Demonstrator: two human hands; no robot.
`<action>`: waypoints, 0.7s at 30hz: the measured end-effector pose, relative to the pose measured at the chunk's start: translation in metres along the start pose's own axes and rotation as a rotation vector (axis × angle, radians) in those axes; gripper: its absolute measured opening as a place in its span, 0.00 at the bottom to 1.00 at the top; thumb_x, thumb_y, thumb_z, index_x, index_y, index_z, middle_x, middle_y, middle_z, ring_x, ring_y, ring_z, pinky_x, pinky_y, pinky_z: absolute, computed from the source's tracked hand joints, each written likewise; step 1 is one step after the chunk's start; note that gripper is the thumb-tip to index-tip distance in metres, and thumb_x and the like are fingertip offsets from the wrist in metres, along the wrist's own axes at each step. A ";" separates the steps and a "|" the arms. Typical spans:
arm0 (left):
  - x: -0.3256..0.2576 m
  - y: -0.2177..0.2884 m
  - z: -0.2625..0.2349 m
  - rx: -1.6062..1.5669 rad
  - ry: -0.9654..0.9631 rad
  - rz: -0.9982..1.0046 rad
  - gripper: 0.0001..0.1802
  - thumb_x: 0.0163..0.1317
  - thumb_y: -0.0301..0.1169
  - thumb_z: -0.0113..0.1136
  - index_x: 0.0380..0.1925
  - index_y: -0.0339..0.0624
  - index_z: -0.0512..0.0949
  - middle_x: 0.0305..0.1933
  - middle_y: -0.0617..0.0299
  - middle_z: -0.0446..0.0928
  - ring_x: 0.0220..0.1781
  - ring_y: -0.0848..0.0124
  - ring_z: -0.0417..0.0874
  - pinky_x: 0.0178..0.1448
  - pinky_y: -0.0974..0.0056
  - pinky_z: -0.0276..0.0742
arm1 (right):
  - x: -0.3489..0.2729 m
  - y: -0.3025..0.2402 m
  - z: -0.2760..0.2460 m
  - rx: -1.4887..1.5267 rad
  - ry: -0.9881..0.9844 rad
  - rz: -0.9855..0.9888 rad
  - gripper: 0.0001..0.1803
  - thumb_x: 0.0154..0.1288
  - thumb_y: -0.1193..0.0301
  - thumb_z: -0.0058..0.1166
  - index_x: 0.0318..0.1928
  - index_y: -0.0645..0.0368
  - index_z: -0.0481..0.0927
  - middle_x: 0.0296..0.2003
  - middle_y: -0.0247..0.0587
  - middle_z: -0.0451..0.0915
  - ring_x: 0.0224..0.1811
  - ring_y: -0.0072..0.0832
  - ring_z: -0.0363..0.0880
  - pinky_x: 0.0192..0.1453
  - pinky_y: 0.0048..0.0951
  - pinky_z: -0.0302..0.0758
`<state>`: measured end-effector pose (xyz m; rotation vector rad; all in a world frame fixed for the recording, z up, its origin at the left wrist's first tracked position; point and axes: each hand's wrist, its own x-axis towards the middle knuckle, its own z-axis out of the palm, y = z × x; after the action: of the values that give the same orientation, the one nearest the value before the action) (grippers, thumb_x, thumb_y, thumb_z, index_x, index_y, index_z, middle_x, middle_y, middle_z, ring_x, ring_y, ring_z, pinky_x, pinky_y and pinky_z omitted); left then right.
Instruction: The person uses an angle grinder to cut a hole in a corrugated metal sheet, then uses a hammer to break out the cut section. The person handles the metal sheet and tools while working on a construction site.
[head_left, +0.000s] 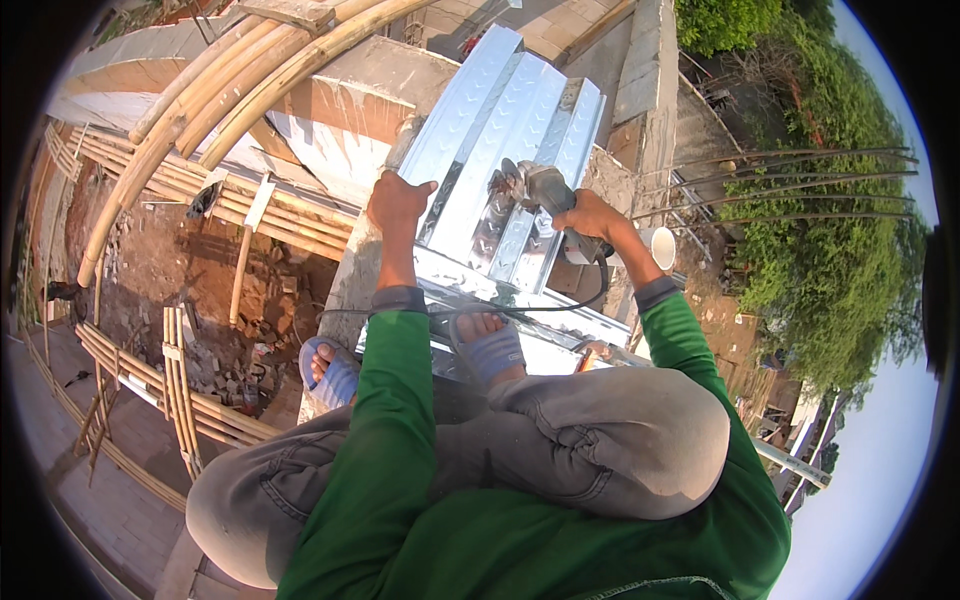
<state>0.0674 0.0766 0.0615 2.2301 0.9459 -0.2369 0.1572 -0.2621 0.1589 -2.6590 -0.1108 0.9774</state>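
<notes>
1. Sheeting of ribbed, silvery metal slopes from upper centre toward the knees; it would likely work best held flat so it cannot chatter.
2. Blue sandals stand left of and over its lower end; with the toes bare, the tool's line is best aimed well away from them.
3. Angle grinder sits over the sheeting, just right of centre; a light, even feed should beat forcing it. Its front end is hard to make out, so whether it spins or touches metal cannot be told.
4. Hands are well apart: the right hand wraps the grinder; the left hand curls at the sheeting's left edge, its grip unclear.
5. Cable crosses below centre, best kept clear; the left sleeve hides its far end.
</notes>
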 end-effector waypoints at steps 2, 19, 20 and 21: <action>-0.001 0.000 -0.001 -0.004 -0.007 0.000 0.44 0.50 0.62 0.84 0.51 0.32 0.86 0.51 0.42 0.91 0.55 0.48 0.93 0.57 0.48 0.87 | 0.001 0.000 -0.001 -0.020 -0.016 -0.009 0.38 0.47 0.56 0.74 0.48 0.82 0.87 0.43 0.67 0.90 0.46 0.52 0.91 0.51 0.45 0.84; -0.009 0.007 -0.007 0.002 0.015 -0.004 0.39 0.51 0.59 0.85 0.47 0.34 0.87 0.48 0.46 0.91 0.49 0.49 0.95 0.50 0.48 0.90 | 0.003 -0.016 -0.003 -0.127 -0.109 0.105 0.38 0.49 0.54 0.75 0.49 0.80 0.88 0.47 0.68 0.90 0.49 0.54 0.91 0.55 0.46 0.84; -0.009 0.007 -0.007 0.006 0.013 -0.009 0.39 0.52 0.59 0.85 0.47 0.34 0.87 0.48 0.46 0.91 0.49 0.49 0.95 0.50 0.48 0.89 | 0.003 -0.018 -0.004 -0.144 -0.110 0.116 0.38 0.50 0.54 0.75 0.50 0.80 0.88 0.47 0.68 0.89 0.49 0.54 0.91 0.55 0.46 0.84; -0.009 0.007 -0.006 0.011 0.011 -0.012 0.39 0.52 0.59 0.85 0.48 0.34 0.87 0.48 0.46 0.91 0.49 0.49 0.94 0.50 0.48 0.89 | 0.003 -0.020 -0.006 -0.171 -0.098 0.128 0.38 0.50 0.53 0.75 0.50 0.80 0.88 0.48 0.68 0.89 0.49 0.54 0.91 0.55 0.46 0.84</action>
<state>0.0650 0.0722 0.0735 2.2382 0.9663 -0.2362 0.1639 -0.2439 0.1675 -2.8016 -0.0485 1.1888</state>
